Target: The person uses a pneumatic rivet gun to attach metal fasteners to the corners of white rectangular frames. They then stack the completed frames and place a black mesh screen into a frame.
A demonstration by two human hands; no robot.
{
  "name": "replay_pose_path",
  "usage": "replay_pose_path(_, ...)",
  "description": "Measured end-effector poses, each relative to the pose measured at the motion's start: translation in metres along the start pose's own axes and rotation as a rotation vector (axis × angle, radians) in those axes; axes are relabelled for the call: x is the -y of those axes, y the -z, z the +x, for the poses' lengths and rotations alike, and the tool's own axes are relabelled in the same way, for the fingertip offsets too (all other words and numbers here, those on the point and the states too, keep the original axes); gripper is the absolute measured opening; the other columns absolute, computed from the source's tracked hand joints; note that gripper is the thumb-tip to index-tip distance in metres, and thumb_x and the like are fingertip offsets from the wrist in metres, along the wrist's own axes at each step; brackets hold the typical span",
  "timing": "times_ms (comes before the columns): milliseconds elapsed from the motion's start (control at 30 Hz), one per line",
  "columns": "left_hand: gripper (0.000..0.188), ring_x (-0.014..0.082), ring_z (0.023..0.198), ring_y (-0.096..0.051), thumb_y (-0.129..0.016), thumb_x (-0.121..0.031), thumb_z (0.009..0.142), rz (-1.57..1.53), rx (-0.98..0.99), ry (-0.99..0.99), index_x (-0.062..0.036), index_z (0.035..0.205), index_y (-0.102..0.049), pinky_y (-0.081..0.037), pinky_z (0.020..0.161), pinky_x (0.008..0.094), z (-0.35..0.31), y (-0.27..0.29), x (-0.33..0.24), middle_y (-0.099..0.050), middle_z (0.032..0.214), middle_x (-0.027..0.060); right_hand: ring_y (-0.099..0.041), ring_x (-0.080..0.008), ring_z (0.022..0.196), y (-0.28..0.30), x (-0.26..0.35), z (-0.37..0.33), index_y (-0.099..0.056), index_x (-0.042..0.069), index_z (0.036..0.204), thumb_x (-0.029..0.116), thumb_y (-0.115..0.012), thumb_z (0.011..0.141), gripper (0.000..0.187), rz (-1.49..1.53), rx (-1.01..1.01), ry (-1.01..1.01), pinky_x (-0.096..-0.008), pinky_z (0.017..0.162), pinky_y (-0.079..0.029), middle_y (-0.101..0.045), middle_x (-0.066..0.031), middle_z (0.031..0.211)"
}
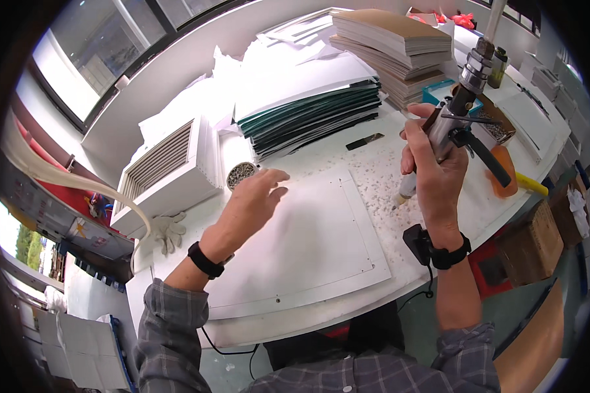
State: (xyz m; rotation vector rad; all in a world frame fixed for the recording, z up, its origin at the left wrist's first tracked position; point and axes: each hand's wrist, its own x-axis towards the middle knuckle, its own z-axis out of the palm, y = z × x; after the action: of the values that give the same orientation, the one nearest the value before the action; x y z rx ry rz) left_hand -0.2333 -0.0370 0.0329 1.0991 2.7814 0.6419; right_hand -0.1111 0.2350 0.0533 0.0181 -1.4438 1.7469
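Observation:
My right hand (431, 175) grips a silver air tool (444, 131) with a black lever and a threaded metal fitting at its upper end. The tool is held tilted, its pale tip pointing down toward small light bits (380, 180) scattered on the table. My left hand (252, 200) hovers above a white rectangular panel (301, 252), thumb and fingers apart, nothing visible between them. Just beyond it stands a round cup (241, 174) full of small metal pieces. Small dark spots, screws or holes, line the panel's edges.
A louvred white box (167, 173) and a work glove (166, 230) lie to the left. Behind stand a stack of dark green-edged sheets (311, 118) and thick brown-topped piles (393, 46). An orange-and-yellow tool (505, 171) rests at right, near a blue box (439, 93). A pale hose (78, 180) hangs left.

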Motion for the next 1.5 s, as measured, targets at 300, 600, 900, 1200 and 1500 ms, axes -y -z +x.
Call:
replay_pose_path(300,0.034,0.0348,0.092,-0.068,-0.071,-0.009,0.086,0.153,-0.073,0.105,-0.0022,0.119,-0.07,-0.055,0.085,0.0408,0.004,0.035,0.12,-0.07,0.105,0.0198,-0.053,-0.0051,0.056,-0.009,-0.005,-0.001,-0.064,0.001,0.121,0.017,-0.068,0.096,0.03,-0.02,0.044,-0.03,-0.0228,0.051,-0.043,-0.058,-0.004,0.087)
replay_pose_path(600,0.031,0.0378,0.093,-0.067,-0.068,-0.006,0.086,0.273,-0.18,0.0,-0.0022,0.116,-0.071,-0.054,0.085,0.0432,0.007,0.02,0.106,-0.069,0.104,0.0188,-0.053,-0.0046,0.056,-0.018,-0.011,-0.003,-0.063,0.0,0.122,0.016,-0.067,0.097,0.031,0.028,0.077,-0.043,-0.0228,0.051,-0.042,-0.058,-0.0041,0.087)
replay_pose_path(900,0.015,0.0372,0.091,-0.069,-0.067,-0.003,0.088,0.228,-0.257,0.036,0.0011,0.102,-0.072,-0.055,0.083,0.0422,0.009,0.013,0.115,-0.071,0.099,0.0193,-0.053,-0.0048,0.056,-0.014,-0.014,-0.003,-0.063,0.001,0.123,0.017,-0.067,0.097,0.031,0.019,0.085,-0.045,-0.0233,0.051,-0.044,-0.058,-0.0036,0.087)
replay_pose_path(1200,0.012,0.032,0.08,-0.072,-0.068,-0.005,0.089,0.138,-0.327,0.099,-0.0002,0.098,-0.074,-0.056,0.076,0.0367,0.009,0.018,0.118,-0.073,0.09,0.0187,-0.053,-0.0047,0.056,-0.011,-0.012,-0.003,-0.063,0.001,0.123,0.017,-0.067,0.097,0.031,0.018,0.088,-0.056,-0.0234,0.052,-0.044,-0.057,-0.003,0.086)
replay_pose_path(1500,0.014,0.014,0.078,-0.071,-0.072,-0.009,0.092,-0.132,-0.182,0.23,0.0012,0.102,-0.074,-0.056,0.073,0.0285,-0.03,0.017,0.062,-0.075,0.085,0.0126,-0.053,-0.0048,0.056,-0.009,-0.001,-0.006,-0.063,0.001,0.123,0.019,-0.068,0.096,0.033,-0.012,0.094,-0.051,-0.0238,0.052,-0.044,-0.056,-0.0034,0.086)
